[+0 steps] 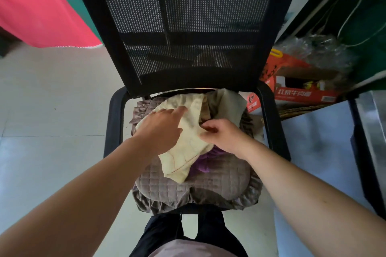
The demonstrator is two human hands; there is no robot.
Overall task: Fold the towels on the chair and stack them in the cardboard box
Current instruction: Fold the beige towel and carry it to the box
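Towels: cream towel [188, 142] lies crumpled on the chair [188, 185] seat cushion, purple one [202, 162] under it, more bunched behind. Left hand [165, 127] rests flat on it, fingers [179, 109] straight. Right hand [221, 133] fingers curled, pinching its edge. Looks light, limp, no shape-holding; best grabbed at two corners, then shaken flat. Orange cardboard box [300, 92] sits right of chair.
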